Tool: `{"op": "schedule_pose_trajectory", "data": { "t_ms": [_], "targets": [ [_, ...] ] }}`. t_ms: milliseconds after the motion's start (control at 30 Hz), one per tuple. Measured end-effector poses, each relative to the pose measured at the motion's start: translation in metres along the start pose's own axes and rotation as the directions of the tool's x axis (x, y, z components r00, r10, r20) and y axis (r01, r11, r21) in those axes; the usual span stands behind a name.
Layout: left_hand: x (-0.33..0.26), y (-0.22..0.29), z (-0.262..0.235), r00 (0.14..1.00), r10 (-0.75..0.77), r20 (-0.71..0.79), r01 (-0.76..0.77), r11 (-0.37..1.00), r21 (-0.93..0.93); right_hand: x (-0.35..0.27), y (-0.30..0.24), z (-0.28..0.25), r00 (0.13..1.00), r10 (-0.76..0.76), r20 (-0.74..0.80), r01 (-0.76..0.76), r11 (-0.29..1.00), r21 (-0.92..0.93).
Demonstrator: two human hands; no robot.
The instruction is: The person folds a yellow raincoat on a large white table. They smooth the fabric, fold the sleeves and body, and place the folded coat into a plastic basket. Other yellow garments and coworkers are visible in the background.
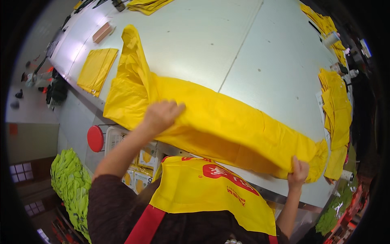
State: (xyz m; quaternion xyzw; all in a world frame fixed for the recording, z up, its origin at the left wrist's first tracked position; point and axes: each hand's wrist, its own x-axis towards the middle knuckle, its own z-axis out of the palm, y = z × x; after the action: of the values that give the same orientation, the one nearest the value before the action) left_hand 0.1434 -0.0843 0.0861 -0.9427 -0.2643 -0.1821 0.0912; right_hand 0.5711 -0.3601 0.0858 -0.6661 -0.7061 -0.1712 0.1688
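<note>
Apron (pixel 183 187) closest, we curl the fingers of our right hand (pixel 298 173) and left hand (pixel 161 116) around a lifted edge of the yellow sheet (pixel 227 110), spread along the pale table (pixel 280 53); past its left end lies a folded yellow piece (pixel 97 69).

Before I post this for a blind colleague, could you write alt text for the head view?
A person's left grip and right grip hold a raised edge of a long yellow sheet lying on a pale table. A folded yellow piece lies to the left; more yellow pieces lie toward the right.
</note>
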Motion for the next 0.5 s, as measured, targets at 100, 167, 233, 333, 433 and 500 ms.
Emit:
{"op": "schedule_pose_trajectory", "data": {
  "t_ms": [100,167,233,333,433,500],
  "targets": [
    [-0.075,0.043,0.031,0.976,-0.178,0.123,0.195,0.969,-0.152,-0.052,-0.030,0.017,0.920,0.106,0.376,-0.124,0.992,0.025],
    [-0.105,0.054,0.053,0.955,-0.281,0.093,0.293,0.943,-0.158,-0.060,-0.056,0.025,0.836,0.182,0.518,-0.236,0.971,0.039],
    [-0.110,0.054,0.049,0.942,-0.328,0.073,0.334,0.936,-0.111,-0.045,-0.076,0.031,0.835,0.129,0.535,-0.208,0.974,0.091],
    [-0.114,0.038,0.041,0.921,-0.372,0.111,0.371,0.928,0.028,-0.023,-0.093,0.042,0.873,-0.037,0.486,-0.038,0.989,0.143],
    [-0.127,0.004,0.055,0.929,-0.371,0.009,0.367,0.923,0.116,-0.044,-0.099,0.095,0.826,-0.012,0.563,-0.048,0.995,0.092],
    [-0.142,-0.011,0.071,0.918,-0.394,-0.052,0.398,0.910,0.119,-0.046,-0.093,0.109,0.852,-0.025,0.523,-0.028,0.995,0.093]
  ]
}}
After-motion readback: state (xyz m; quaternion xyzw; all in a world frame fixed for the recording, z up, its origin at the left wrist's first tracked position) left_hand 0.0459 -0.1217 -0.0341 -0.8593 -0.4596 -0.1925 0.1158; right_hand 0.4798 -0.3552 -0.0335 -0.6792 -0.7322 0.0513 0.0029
